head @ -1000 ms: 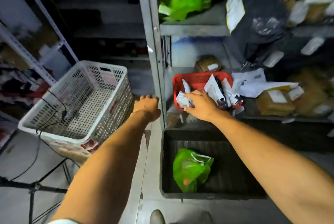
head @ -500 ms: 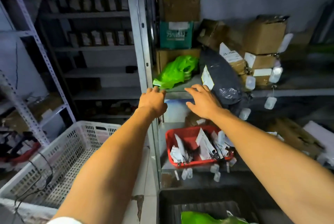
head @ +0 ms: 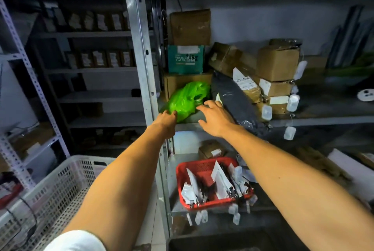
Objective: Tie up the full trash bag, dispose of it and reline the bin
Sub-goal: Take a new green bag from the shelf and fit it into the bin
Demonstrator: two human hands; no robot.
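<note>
**Both hands at the green bags on the middle shelf**

The grey metal shelving is the landmark: a perforated upright post with flat, dull shelves to its right. On the middle shelf, just right of the post, lies a crumpled bundle of glossy green plastic bags, soft and wrinkled, in front of brown cardboard boxes with sharp corners. A limp dark mailer bag leans beside the bundle on its far side from the post. One shelf lower sits a red slotted plastic basket of white tags and clips, some spilling over the shelf edge. Left of the post stands a white lattice crate.

The shelf's front lip before the bundle is bare, leaving room to draw it forward; boxes close it in behind.

The left hand touches the bundle's lower left edge, its fingers hidden behind the knuckles, so I cannot tell their grip. The right hand hovers palm down with fingers spread, fingertips at the bundle's right edge.

Half a second ago both hands were short of the shelf lip; now they have reached the green plastic.
</note>
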